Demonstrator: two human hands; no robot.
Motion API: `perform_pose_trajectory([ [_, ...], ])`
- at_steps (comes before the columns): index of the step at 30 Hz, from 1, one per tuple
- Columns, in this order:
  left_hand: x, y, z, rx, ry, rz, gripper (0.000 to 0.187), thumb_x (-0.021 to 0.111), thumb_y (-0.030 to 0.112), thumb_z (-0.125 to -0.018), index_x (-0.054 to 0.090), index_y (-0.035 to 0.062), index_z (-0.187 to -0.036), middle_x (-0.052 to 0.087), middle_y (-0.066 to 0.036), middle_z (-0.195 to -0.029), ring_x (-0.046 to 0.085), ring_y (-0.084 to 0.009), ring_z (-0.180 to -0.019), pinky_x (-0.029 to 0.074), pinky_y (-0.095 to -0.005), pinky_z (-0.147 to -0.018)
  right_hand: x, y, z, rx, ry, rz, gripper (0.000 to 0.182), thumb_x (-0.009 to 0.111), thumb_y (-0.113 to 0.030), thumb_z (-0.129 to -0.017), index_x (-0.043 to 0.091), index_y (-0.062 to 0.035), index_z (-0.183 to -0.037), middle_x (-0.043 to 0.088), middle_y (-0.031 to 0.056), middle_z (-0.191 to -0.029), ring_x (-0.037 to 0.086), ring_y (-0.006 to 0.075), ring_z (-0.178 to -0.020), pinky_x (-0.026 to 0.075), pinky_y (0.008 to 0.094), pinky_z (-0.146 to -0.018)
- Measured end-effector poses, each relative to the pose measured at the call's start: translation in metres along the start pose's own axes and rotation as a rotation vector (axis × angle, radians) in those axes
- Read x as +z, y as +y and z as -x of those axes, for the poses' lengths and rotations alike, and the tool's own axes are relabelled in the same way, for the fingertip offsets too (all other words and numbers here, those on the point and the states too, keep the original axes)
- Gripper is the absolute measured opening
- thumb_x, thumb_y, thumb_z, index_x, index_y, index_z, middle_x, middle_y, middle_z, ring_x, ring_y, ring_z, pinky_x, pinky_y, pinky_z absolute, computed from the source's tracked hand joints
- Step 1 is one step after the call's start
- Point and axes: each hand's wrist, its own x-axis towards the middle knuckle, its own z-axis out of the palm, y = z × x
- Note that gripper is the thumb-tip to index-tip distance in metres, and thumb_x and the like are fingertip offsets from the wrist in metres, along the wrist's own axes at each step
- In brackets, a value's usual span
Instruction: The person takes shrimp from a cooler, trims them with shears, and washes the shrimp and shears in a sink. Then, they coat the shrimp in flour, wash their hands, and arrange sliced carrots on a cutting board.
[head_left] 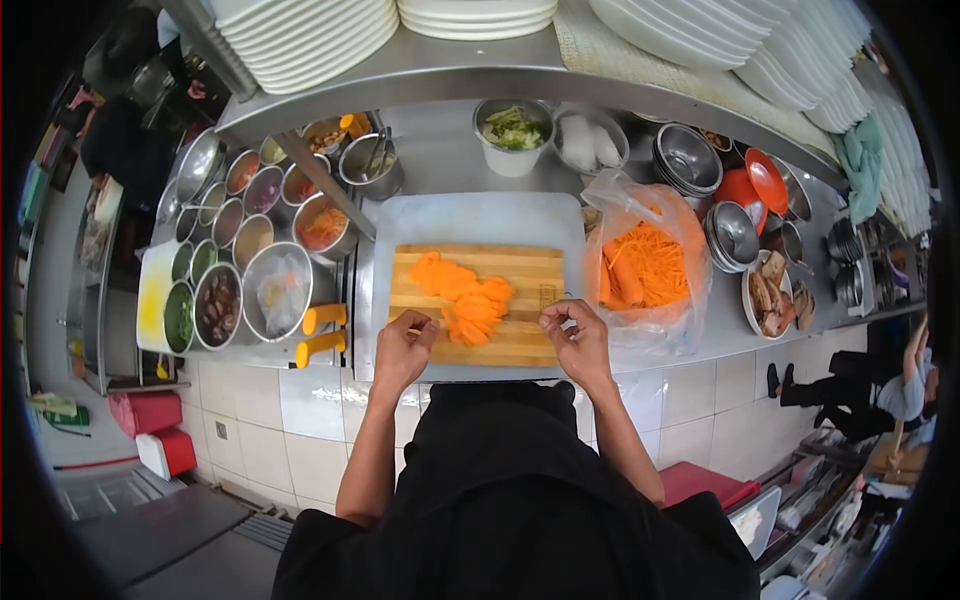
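Note:
Thin orange carrot slices [472,295] lie in an overlapping heap on a striped wooden cutting board [540,268]. Underneath it is a larger pale cutting board [480,212]. My left hand [404,348] is at the wooden board's lower left, fingers curled in, thumb near the slices. Over its lower right side, my right hand [577,342] has thumb and forefinger pinched together. Whether either hand holds something small I cannot make out. Just right of my right hand, a clear plastic bag [690,290] holds shredded carrot [650,265] and larger carrot pieces.
Several metal bowls of ingredients [275,290] crowd the left, beside two yellow handles [322,335]. Behind stand a tub of chopped greens [512,130] and stacked metal bowls [688,160]. A shelf [480,80] with white plates [300,40] overhangs the counter. Another person [890,385] is far right.

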Motion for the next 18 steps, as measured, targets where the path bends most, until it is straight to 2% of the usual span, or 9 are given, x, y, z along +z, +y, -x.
perform_pose_trajectory([
  [8,-0.015,0.006,-0.009,0.031,-0.073,-0.054,0.021,0.062,0.018,-0.081,0.062,-0.0023,-0.085,0.065,-0.015,-0.075,0.060,-0.0210,-0.059,0.047,-0.0314,-0.057,0.013,0.013,0.006,0.029,0.089,-0.005,0.007,0.065,-0.004,-0.077,0.062,-0.0015,-0.083,0.059,0.0056,-0.081,0.055,0.0133,-0.068,0.044,0.0248,-0.054],
  [17,-0.007,0.003,0.010,0.001,-0.047,-0.010,0.021,0.062,0.018,-0.081,0.062,-0.0032,-0.084,0.065,-0.013,-0.075,0.059,-0.0191,-0.058,0.046,-0.0298,-0.057,0.014,0.000,0.000,-0.012,0.027,-0.061,0.009,0.066,-0.002,-0.076,0.061,-0.0003,-0.083,0.059,0.0070,-0.079,0.055,0.0138,-0.067,0.044,0.0260,-0.054],
  [18,-0.005,0.007,0.013,-0.020,-0.054,-0.006,0.020,0.062,0.017,-0.081,0.062,-0.0032,-0.084,0.065,-0.013,-0.074,0.059,-0.0181,-0.058,0.046,-0.0293,-0.056,0.012,0.000,0.001,-0.008,0.005,-0.054,0.009,0.066,-0.004,-0.077,0.061,-0.0009,-0.085,0.059,0.0053,-0.080,0.055,0.0120,-0.070,0.044,0.0244,-0.057],
])
